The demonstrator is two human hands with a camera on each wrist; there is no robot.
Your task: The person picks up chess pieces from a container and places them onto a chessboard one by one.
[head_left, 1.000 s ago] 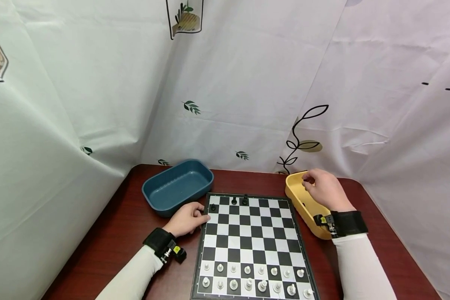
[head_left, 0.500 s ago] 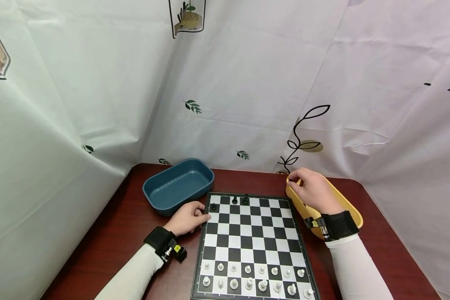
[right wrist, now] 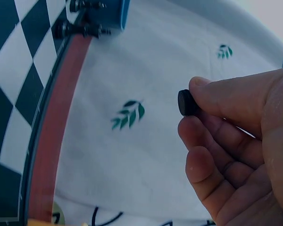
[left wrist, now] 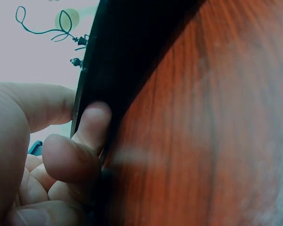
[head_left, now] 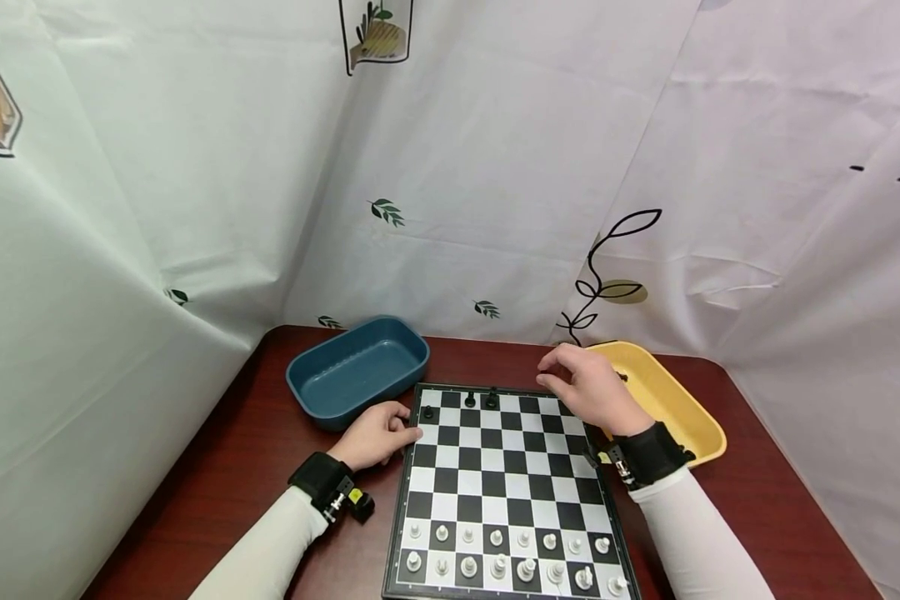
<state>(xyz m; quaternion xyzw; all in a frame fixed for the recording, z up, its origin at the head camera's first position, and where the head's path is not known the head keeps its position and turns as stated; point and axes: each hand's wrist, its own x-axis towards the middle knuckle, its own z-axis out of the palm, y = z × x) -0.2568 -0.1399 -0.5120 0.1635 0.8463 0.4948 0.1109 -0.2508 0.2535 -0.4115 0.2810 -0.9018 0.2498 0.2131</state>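
A black-and-white chessboard (head_left: 480, 458) lies on the dark red table, with white chess pieces (head_left: 497, 567) in two rows along its near side. On its far left stand three black chess pieces (head_left: 492, 398). My left hand (head_left: 371, 437) grips the board's left edge, thumb on top and fingers at its side and below. Above the far right corner of the board is my right hand (head_left: 592, 387). It pinches a black chess piece (right wrist: 185, 102) between thumb and forefinger; only the round base shows in the right wrist view, so its kind is hidden.
A yellow tray (head_left: 678, 408), holding a few black pieces, stands right of the board, partly behind the right wrist. At the back left is a blue tray (head_left: 356, 371). White patterned cloth (head_left: 450, 208) rises behind the table.
My right hand has moved left from over the yellow tray to above the board's far right corner, uncovering more of the tray. The left hand stays at the board's edge.
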